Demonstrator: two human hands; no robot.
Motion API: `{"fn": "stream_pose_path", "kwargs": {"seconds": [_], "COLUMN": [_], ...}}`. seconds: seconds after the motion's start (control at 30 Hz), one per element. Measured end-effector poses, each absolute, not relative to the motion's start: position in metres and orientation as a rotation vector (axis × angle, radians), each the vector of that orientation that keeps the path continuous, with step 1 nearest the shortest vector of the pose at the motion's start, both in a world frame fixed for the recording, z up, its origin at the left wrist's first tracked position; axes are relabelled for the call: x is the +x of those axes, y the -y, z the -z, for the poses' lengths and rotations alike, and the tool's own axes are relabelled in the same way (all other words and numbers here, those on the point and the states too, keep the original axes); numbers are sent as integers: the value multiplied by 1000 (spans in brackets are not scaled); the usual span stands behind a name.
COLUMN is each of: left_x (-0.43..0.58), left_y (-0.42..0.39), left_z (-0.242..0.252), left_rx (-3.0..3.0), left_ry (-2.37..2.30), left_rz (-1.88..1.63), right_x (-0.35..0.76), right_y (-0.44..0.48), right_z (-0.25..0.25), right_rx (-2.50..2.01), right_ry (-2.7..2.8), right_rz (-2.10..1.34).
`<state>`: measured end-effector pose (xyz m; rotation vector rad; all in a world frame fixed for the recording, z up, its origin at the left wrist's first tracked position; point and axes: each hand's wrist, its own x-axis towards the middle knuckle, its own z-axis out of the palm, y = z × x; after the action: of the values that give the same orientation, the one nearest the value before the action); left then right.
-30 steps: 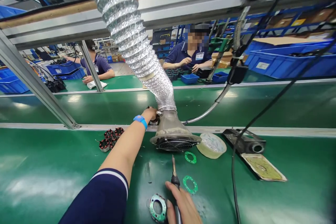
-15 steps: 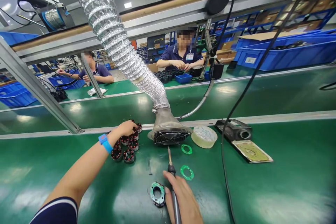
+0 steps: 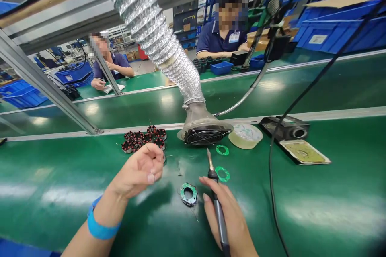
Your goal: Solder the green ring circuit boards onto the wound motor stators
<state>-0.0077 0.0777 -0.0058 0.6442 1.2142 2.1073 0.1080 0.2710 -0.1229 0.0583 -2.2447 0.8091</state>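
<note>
My left hand (image 3: 140, 170), with a blue wristband (image 3: 102, 223), hovers just in front of a cluster of motor stators (image 3: 140, 138) with black and red tops. Its fingers are curled in towards the thumb, and nothing shows in them. In my right hand (image 3: 230, 213) is a soldering iron (image 3: 219, 213), its tip pointing away from me towards the fan of the fume hood. Left of the iron lies a single stator with a green ring-shaped circuit board (image 3: 188, 194) on top and thin wires sticking out. Two loose green ring boards (image 3: 222, 149) lie beyond my right hand.
A silver flexible duct (image 3: 169, 44) ends in the fume hood (image 3: 206, 128). Right of it are a roll of tape (image 3: 245, 135) and a soldering iron stand (image 3: 286, 128) with a yellowish sponge tray (image 3: 304, 151). A black cable (image 3: 273, 184) hangs at the right. Two people sit across the bench.
My left hand has drawn back from the stator cluster towards me, its fingers curled. My right hand still holds the soldering iron. The view has shifted, and the hands and bench appear closer.
</note>
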Motion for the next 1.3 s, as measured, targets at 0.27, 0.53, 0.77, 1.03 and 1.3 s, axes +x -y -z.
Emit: {"fn": "stream_pose_path", "kwargs": {"seconds": [0.27,0.53,0.77,1.03,1.3], "left_x": [18,20,13,25,30], "left_y": [-87,-88,-87,-94,-102], "left_z": [19,35,62,63,77], "left_rx": [437,366,610,675,848], "left_ry": [-909,-953,-1833,-2267,-2246], "left_rz": [-2174,-2180,-1532,-884,-756], "right_x": [110,111,113,109,112], "right_y": [-270,-266,-255,-250,-257], "right_z": [119,119,118,121,120], "right_rx": [36,80,226,80,-71], "right_ry": [2244,2279,2445,2483,2421], "right_rz": [-872,-904,-995,-1114,-1127]}}
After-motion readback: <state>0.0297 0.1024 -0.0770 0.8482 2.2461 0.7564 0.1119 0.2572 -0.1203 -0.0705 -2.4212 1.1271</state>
